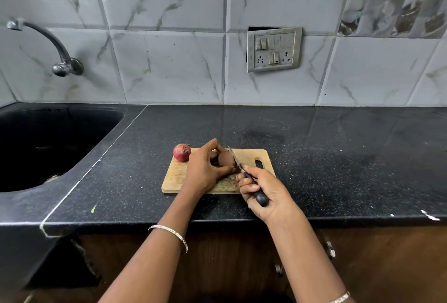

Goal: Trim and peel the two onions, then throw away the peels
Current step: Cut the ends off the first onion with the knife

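Note:
A wooden cutting board [249,155] lies on the black counter. My left hand [205,169] grips a red onion [227,158] on the middle of the board, fingers curled over it so most of it is hidden. My right hand [263,191] holds a small black-handled knife [251,184], and its blade rests against the right end of that onion. A second red onion [182,152], still in its skin, sits untouched at the board's far left corner.
A dark sink [48,143] is set into the counter at the left, with a metal tap [48,46] on the tiled wall above it. A switch and socket plate [274,49] is on the wall behind. The counter's front edge [242,220] runs below my wrists.

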The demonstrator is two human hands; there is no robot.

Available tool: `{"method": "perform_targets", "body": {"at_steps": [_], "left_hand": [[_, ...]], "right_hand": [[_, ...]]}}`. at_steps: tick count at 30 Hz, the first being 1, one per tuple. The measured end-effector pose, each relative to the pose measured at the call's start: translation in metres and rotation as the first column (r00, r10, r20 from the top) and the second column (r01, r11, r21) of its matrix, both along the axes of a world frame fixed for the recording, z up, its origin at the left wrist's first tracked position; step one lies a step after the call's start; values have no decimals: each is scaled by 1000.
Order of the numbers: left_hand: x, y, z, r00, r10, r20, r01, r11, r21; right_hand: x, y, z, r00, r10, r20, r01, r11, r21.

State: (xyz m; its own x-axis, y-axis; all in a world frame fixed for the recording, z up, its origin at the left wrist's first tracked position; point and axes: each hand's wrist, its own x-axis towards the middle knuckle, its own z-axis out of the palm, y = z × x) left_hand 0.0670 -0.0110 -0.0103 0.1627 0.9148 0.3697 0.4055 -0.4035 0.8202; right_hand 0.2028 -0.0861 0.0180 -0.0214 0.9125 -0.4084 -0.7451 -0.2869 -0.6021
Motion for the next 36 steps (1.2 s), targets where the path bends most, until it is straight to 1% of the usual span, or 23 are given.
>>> {"method": "perform_targets", "body": {"at_steps": [5,9,12,15,16,17,20,22,23,24,25,26,27,28,29,30,31,34,35,36], "left_hand": [[5,-8,0,993,90,-82,-79,989,123],[7,-10,1,973,144,-179,-109,976,188],[8,-10,1,968,158,-197,-117,972,202],[8,-9,-1,971,144,-192,-101,971,215],[8,-8,-2,973,141,-181,-101,972,212],[7,-7,-3,977,136,-161,-102,973,205],[5,-2,-7,989,115,-91,-99,981,167],[4,0,-7,992,97,-82,-85,986,146],[3,1,-7,993,88,-79,-77,987,138],[3,2,-7,994,79,-76,-69,989,128],[2,3,-7,995,70,-73,-61,991,119],[2,3,-7,996,61,-72,-53,992,116],[2,4,-7,996,53,-69,-45,992,115],[2,4,-7,997,45,-62,-38,993,109],[1,4,-7,998,40,-53,-35,994,99],[2,4,-6,998,38,-44,-34,996,87],[2,4,-6,999,38,-38,-35,997,74],[1,5,-5,1000,22,-15,-21,999,26],[0,5,-5,1000,4,-11,-4,1000,11],[-2,5,-3,1000,-25,-7,25,1000,1]], "right_hand": [[10,-2,3,979,27,-203,-36,999,-38],[14,-2,5,964,27,-266,-44,997,-60],[16,-1,5,951,21,-308,-46,996,-76],[21,1,11,908,22,-418,-58,996,-74],[21,4,14,908,21,-419,-55,996,-71],[18,6,16,927,16,-374,-46,997,-70],[3,8,15,991,1,-132,-8,999,-47],[-3,2,12,1000,-3,-12,2,1000,-11],[-3,-1,11,996,-16,89,13,1000,26],[-2,-3,8,971,-51,235,34,996,80],[0,-5,5,904,-100,416,42,988,147],[3,-5,-1,783,-157,602,35,977,209],[7,-2,-8,609,-217,763,16,965,261],[12,1,-15,409,-264,873,-17,955,297],[16,3,-20,224,-287,931,-58,950,307],[18,5,-24,84,-298,951,-83,949,305],[21,7,-26,3,-312,950,-89,946,311],[24,12,-19,-154,-374,915,-103,927,362],[24,14,-15,-192,-398,897,-121,917,381],[25,15,-12,-211,-413,886,-137,910,392]]}}
